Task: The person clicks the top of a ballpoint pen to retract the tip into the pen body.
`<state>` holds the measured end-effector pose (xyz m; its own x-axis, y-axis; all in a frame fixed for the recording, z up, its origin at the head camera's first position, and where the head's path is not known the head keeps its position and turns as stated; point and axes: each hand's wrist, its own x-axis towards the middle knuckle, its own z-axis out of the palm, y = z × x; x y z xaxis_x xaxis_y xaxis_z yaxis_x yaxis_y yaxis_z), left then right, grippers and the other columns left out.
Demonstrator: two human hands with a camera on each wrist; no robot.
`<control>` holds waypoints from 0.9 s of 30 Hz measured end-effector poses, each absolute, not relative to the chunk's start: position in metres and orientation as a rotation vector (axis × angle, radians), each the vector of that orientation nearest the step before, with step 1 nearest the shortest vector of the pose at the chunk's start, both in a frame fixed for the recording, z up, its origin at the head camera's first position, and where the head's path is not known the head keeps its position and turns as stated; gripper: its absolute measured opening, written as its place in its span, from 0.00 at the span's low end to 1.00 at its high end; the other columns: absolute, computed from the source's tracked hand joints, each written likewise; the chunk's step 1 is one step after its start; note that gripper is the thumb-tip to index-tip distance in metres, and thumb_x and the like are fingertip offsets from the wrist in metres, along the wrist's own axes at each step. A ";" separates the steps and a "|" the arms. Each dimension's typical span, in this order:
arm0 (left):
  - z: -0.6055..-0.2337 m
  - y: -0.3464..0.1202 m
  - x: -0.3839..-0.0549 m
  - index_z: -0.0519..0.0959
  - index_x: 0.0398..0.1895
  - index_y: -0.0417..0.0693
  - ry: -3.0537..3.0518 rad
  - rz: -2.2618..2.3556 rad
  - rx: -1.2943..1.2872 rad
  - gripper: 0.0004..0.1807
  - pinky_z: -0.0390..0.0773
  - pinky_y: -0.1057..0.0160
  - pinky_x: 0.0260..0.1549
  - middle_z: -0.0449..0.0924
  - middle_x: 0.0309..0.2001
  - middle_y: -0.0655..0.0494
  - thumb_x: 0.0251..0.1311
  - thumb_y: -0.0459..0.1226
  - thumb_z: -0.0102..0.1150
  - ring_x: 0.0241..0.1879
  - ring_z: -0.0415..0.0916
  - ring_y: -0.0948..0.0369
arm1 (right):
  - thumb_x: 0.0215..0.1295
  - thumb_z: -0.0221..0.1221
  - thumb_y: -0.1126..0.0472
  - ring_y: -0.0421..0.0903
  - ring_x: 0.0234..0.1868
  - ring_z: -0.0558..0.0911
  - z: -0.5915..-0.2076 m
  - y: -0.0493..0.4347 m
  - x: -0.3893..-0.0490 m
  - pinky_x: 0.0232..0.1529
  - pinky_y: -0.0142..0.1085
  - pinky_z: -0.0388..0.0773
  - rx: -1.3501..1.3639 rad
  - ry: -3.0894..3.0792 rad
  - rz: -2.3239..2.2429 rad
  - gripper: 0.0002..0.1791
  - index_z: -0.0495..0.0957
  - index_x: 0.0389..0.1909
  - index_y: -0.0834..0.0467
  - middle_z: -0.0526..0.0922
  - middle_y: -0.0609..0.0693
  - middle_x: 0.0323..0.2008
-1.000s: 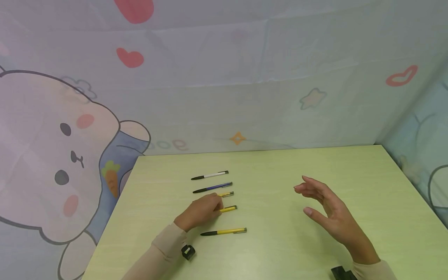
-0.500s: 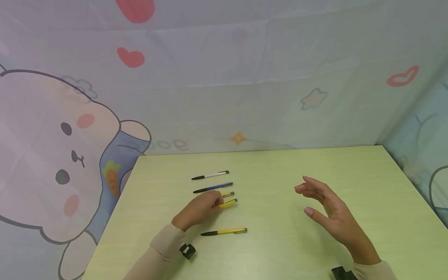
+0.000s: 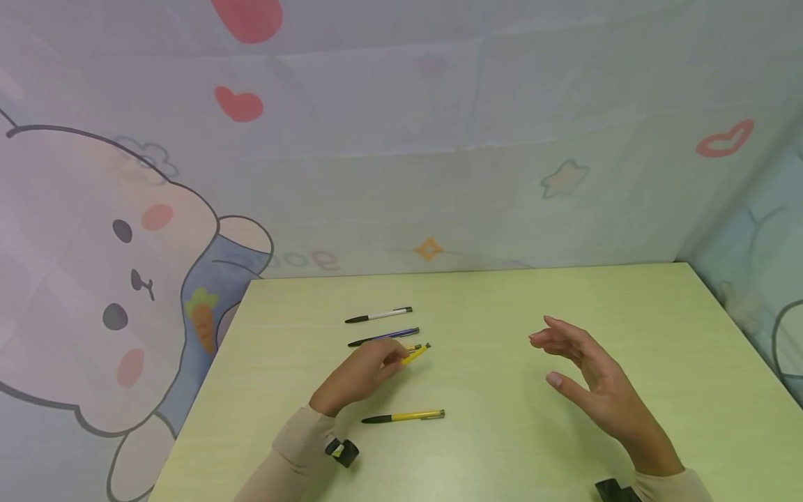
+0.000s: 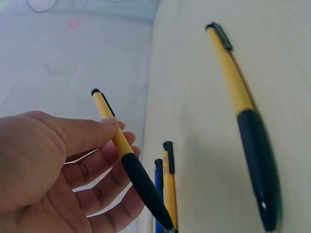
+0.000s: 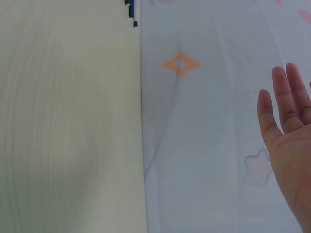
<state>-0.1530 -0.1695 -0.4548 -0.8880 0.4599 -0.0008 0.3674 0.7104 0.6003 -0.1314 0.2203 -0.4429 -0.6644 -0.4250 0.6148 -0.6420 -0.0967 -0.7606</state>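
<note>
Head view shows the yellow pen (image 3: 417,354) has gone from lying below the others to up by their row, mid-frame, pinched in the left hand (image 3: 359,369). That reads to me like the pen is partway through being moved, not set down. Left wrist view has it tilted, black tip to the lower right, thumb on the barrel and fingers behind (can't tell if the tip touches the second yellow pen (image 4: 168,191) past it). Right hand (image 3: 592,387) hasn't budged: right of frame, fingers apart from the thumb, nothing in it.

White pen (image 3: 379,315) and blue pen (image 3: 390,337) haven't moved, and the third yellow pen (image 3: 406,416) sits alone at lower middle.

Materials: slim, plastic-looking barrels with dark clips, and the black grip (image 4: 143,187) looks finely ribbed. Counter (image 3: 502,446) is pale with faint grain; the backdrop (image 3: 389,90) is creased, cloth-like and cartoon-printed.
</note>
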 end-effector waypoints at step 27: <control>-0.422 -0.157 -0.143 0.80 0.51 0.48 2.399 1.559 0.479 0.08 0.87 0.60 0.36 0.82 0.50 0.48 0.72 0.36 0.60 0.46 0.82 0.55 | 0.54 0.55 0.90 0.51 0.63 0.77 -0.438 0.215 -0.134 0.68 0.33 0.70 1.208 -1.966 1.848 0.42 0.55 0.72 0.77 0.74 0.70 0.58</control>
